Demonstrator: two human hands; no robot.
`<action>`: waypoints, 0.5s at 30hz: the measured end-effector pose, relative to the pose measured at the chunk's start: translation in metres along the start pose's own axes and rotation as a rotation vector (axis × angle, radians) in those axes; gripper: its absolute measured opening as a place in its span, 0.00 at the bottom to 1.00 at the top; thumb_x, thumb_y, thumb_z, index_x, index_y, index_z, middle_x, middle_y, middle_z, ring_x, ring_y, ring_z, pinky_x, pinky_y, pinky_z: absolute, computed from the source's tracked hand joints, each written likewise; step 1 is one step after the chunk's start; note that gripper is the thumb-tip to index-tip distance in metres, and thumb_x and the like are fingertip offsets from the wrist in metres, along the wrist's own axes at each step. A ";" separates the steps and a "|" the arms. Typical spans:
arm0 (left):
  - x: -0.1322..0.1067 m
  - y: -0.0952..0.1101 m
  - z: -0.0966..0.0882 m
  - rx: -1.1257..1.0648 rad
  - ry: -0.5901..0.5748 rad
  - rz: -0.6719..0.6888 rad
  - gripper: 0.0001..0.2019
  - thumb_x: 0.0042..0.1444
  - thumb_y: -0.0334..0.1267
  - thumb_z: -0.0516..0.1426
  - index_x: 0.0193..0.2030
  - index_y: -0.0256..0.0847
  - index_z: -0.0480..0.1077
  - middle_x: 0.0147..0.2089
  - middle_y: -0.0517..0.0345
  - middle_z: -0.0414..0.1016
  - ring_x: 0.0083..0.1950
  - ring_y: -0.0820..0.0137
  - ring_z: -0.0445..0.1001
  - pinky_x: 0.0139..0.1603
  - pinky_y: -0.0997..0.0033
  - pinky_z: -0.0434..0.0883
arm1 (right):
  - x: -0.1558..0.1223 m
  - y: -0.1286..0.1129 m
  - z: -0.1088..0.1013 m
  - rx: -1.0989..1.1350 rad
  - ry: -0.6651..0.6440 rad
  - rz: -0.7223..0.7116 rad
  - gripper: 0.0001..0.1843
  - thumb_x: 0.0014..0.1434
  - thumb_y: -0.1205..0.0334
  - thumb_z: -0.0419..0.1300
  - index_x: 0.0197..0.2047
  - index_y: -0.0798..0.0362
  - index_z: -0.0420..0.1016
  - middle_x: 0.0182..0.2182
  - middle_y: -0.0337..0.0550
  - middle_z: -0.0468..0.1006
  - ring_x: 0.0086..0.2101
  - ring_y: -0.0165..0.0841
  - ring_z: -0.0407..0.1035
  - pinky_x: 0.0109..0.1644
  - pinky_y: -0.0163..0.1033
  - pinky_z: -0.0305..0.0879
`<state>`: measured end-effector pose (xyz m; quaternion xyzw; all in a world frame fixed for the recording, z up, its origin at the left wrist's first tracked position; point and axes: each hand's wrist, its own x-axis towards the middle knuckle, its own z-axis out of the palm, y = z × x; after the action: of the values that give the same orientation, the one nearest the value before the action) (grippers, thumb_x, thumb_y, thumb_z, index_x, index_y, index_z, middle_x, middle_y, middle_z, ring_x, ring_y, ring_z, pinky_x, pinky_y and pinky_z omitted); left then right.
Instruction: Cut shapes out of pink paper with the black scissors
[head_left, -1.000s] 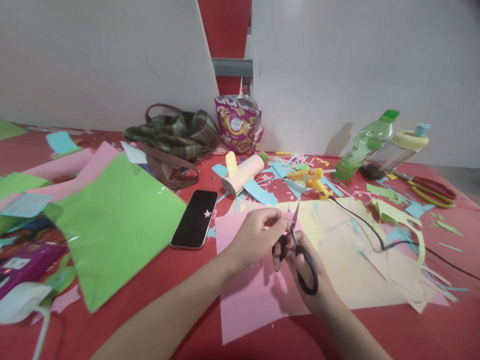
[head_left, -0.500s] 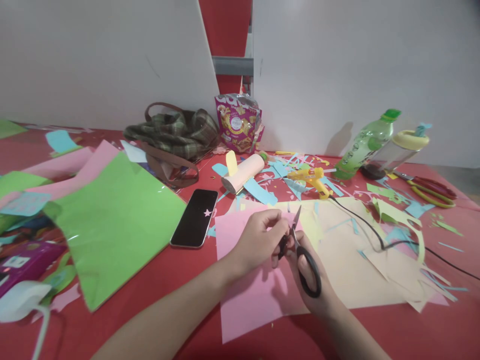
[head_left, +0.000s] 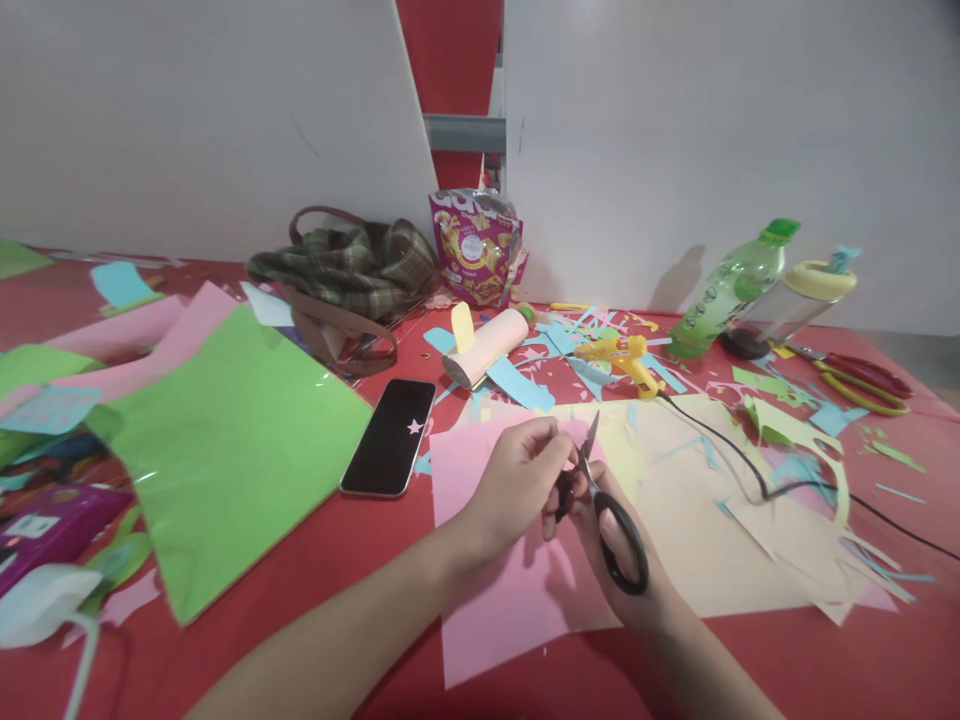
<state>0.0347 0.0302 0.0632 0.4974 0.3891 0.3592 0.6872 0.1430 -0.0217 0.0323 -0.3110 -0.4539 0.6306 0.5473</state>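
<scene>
My right hand [head_left: 637, 560] is wrapped round a pair of black-handled scissors [head_left: 591, 442], with the thumb through one loop and the blades pointing away from me. Close to the blades, the fingertips of my left hand [head_left: 517, 480] are pinched together; whatever they hold is too small and covered to make out. Both hands are over a pink paper sheet [head_left: 487, 630], which lies partly on a large cream sheet [head_left: 720, 570]. A small pink paper star [head_left: 415, 427] rests on a black phone [head_left: 386, 440] to the left.
Behind my hands lie a paper tube with paper wings [head_left: 491, 345] and a yellow glue gun [head_left: 615, 352], its cord trailing right. A green bottle [head_left: 731, 290], a clear cup [head_left: 795, 300] and red-and-yellow scissors [head_left: 862, 385] are at right. Green sheets [head_left: 240, 450] cover the left.
The scissors' handle has swung slightly to the right and the blades look a little more closed. My left fingertips have shifted slightly. The other things stay in place.
</scene>
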 end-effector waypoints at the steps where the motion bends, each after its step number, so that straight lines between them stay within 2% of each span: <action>1: 0.000 0.000 0.000 0.007 -0.003 -0.013 0.09 0.51 0.36 0.45 0.22 0.39 0.56 0.18 0.65 0.62 0.11 0.80 0.58 0.08 0.80 0.57 | 0.000 -0.002 0.001 -0.009 0.004 0.029 0.10 0.54 0.52 0.49 0.31 0.50 0.57 0.24 0.39 0.63 0.24 0.32 0.60 0.29 0.39 0.57; 10: -0.002 -0.001 0.005 0.087 0.036 -0.012 0.11 0.51 0.38 0.46 0.21 0.38 0.55 0.19 0.65 0.62 0.11 0.83 0.56 0.10 0.81 0.57 | 0.001 0.004 -0.002 -0.008 0.032 -0.001 0.09 0.55 0.52 0.48 0.29 0.48 0.57 0.23 0.40 0.64 0.28 0.36 0.62 0.29 0.40 0.58; 15: -0.005 0.000 0.008 0.130 0.063 0.015 0.13 0.53 0.43 0.46 0.21 0.38 0.54 0.19 0.66 0.61 0.12 0.82 0.56 0.11 0.81 0.56 | -0.003 0.013 -0.008 -0.043 0.077 -0.018 0.09 0.54 0.52 0.49 0.33 0.47 0.59 0.27 0.43 0.66 0.34 0.39 0.63 0.33 0.41 0.62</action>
<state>0.0398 0.0229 0.0654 0.5323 0.4293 0.3540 0.6380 0.1459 -0.0221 0.0172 -0.3427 -0.4486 0.6033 0.5634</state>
